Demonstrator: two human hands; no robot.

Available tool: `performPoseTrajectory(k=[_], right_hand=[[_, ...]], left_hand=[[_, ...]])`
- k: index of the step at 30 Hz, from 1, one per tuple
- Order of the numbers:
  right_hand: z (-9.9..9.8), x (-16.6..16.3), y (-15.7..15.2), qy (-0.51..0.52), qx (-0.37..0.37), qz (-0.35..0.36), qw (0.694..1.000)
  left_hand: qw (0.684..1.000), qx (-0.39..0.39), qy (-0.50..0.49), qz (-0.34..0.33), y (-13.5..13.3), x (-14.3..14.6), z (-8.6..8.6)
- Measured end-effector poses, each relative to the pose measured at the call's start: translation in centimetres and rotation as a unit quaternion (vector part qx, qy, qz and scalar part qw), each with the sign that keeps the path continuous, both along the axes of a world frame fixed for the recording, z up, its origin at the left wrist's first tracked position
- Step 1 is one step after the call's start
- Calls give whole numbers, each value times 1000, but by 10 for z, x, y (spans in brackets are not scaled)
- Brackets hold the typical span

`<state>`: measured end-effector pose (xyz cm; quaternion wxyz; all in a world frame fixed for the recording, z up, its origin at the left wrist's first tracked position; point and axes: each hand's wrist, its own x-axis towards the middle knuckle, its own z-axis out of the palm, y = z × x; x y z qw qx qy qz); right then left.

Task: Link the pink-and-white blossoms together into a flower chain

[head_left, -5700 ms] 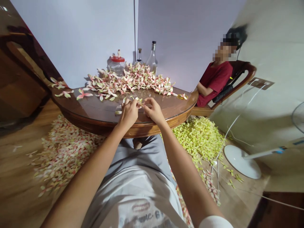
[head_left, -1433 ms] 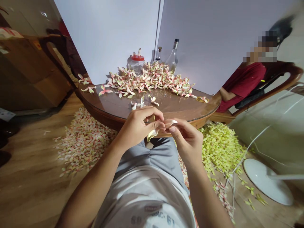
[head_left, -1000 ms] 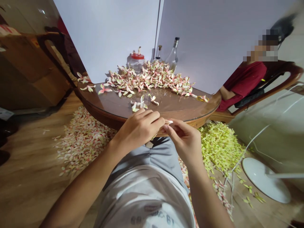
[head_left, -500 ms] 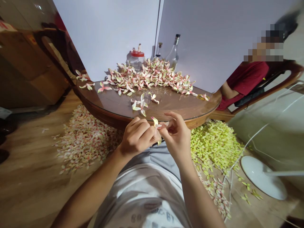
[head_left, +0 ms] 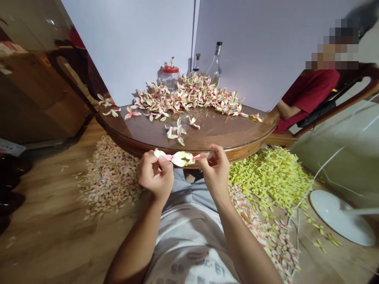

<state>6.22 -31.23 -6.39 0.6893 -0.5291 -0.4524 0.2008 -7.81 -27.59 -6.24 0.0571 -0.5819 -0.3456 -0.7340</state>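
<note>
Pinching a pale pink-and-yellow flower point(head_left: 177, 159) between both hands here, head cam looking down: the left hand point(head_left: 154, 176) has one end and the right hand point(head_left: 215, 172) has the other, with the fingertips point(head_left: 162, 160) of each pressed together and clamped on it. The flower's long axis runs pretty much straight across, stretched between the hands just in front of the near rim of a round wooden table point(head_left: 242, 146), and its fat yellowish middle sits a bit nearer the left hand. On the table's far side there's a big heap of loose pink-and-cream flowers point(head_left: 189, 94), a red-lidded jar point(head_left: 169, 79) and a clear glass bottle point(head_left: 214, 61), no readable labels. Below the table, a pale pink heap point(head_left: 108, 177) and a yellow-green heap point(head_left: 269, 175) cover the floor. The print on the white T-shirt point(head_left: 189, 240) is upside down from here, can't really read it, maybe a 19.
</note>
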Motion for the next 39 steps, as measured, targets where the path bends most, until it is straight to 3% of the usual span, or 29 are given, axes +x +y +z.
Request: performPoseTrajectory(k=[6,9,12,16,18,21,24,27,28,30,32,39], right_hand=[[-11,32,0,46,-6,-54,997],[-14,53,-7,70,-19,-40,997],[-13,59,-15,87,-42,-4,995],[-10,56,-19,98,-62,23,993],[-9,56,-20,99,-66,31,992],[-9,57,-20,102,-66,41,992],[-10,58,-20,105,-59,52,991],[-8,57,-20,103,-43,71,991],[-7,55,-21,102,-36,78,991],[-2,52,-23,97,-20,94,991],[3,49,-26,92,-7,109,990],[12,42,-32,88,12,128,988]], left_hand=[[991,-41,-103,72,26,-40,21],[993,-113,-35,12,54,-53,38],[975,-189,87,-83,87,-40,47],[936,-253,189,-155,131,-12,45],[932,-270,192,-151,149,-9,40],[949,-261,149,-101,160,-15,33],[964,-227,121,-70,140,-20,36],[965,-159,169,-120,95,-14,47],[951,-130,223,-170,77,-10,51],[882,-85,355,-297,47,0,56],[845,-83,392,-355,27,10,56],[853,-127,333,-382,20,20,48]])
